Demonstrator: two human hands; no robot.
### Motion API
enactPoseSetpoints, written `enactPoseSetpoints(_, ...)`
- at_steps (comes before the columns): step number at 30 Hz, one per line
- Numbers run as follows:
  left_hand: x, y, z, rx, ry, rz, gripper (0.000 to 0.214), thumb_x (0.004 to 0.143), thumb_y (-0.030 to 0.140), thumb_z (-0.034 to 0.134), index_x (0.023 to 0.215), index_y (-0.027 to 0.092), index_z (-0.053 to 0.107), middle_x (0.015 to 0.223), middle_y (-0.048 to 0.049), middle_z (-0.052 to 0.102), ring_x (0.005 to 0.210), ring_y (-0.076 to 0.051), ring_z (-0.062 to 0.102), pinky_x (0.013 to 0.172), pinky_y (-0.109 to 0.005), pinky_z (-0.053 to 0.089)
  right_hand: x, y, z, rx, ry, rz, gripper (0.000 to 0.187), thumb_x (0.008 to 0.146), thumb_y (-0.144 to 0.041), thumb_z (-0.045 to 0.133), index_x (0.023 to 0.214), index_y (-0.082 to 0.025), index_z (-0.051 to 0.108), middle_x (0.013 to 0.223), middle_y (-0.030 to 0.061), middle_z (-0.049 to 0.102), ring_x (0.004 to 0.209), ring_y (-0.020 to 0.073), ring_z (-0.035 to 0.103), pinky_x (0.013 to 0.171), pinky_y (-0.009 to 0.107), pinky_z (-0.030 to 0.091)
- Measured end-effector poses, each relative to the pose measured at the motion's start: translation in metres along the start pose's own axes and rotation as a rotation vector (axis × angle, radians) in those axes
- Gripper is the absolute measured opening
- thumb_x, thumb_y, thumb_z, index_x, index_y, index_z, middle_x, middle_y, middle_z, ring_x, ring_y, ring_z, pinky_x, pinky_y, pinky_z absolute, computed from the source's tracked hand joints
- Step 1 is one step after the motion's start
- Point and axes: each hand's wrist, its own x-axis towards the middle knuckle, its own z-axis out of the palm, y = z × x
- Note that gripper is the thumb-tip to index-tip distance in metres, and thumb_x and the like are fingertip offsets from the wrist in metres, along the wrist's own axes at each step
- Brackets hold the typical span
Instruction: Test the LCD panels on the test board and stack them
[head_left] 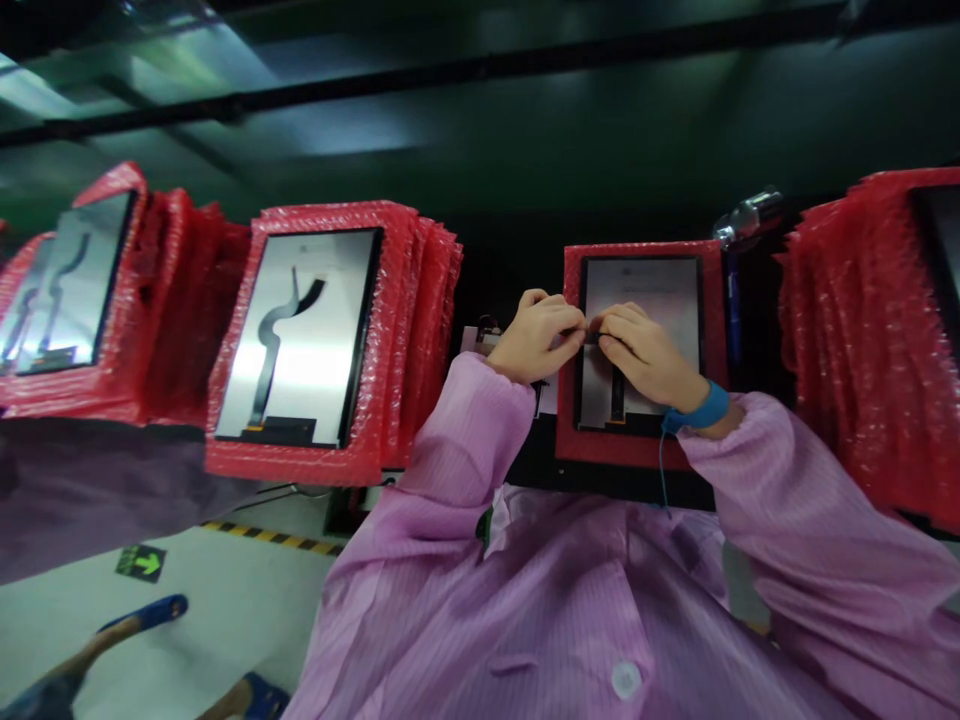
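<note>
A dark sign (141, 563) marked with a green arrow is set on the pale floor (225, 600), near yellow-and-black striped tape (274, 538). Blue slippers (169, 608) are worn by another person (94, 650), seen only in part. Higher up, a dark bar (480, 68) is stretched slantwise across a dark green surface (525, 150), on which blurred pale reflections are shown.

Panel (673, 300) on pad (637, 452), between 2 stacks (414, 330) (855, 340)
</note>
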Motion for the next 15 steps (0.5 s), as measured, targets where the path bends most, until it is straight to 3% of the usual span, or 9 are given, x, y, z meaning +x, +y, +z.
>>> enactPoseSetpoints(15,-0.0008,-0.0001,0.0041,0.039,0.032,0.007,0.02,0.092,0.026,0.042,0.079,0.019,0.055,0.082,-0.0019,0.066,0.086,-0.018,0.059,0.095,-0.041,0.033,-0.0003,-0.0005,0.0001,-0.018,-0.023,0.015,0.02,0.101,-0.025,0.036,0.088,-0.022,0.052,0.092,0.0059,0.059,0.088,0.0219,0.052,0.089,0.041,0.043)
